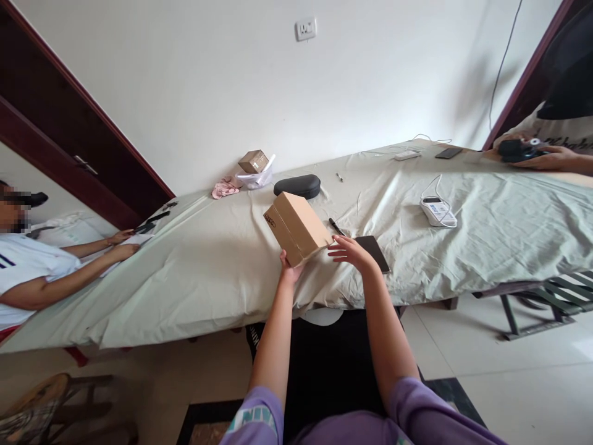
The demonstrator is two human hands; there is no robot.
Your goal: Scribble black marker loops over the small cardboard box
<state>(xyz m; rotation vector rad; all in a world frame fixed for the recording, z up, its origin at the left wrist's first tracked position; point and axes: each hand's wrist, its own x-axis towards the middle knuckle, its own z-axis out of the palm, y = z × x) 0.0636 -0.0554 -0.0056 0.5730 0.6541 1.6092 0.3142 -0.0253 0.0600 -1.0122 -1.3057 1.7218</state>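
Between the left hand (290,272) and the open right hand (351,251), a tan rectangular cardboard box (299,225) tilts, the left gripping its lower end. Handling it seems the step; the next move calls for steady support. Beyond lies a black oblong case (297,186).

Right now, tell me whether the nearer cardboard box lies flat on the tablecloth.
No, the nearer cardboard box is tilted, with the left hand holding it at its near edge.
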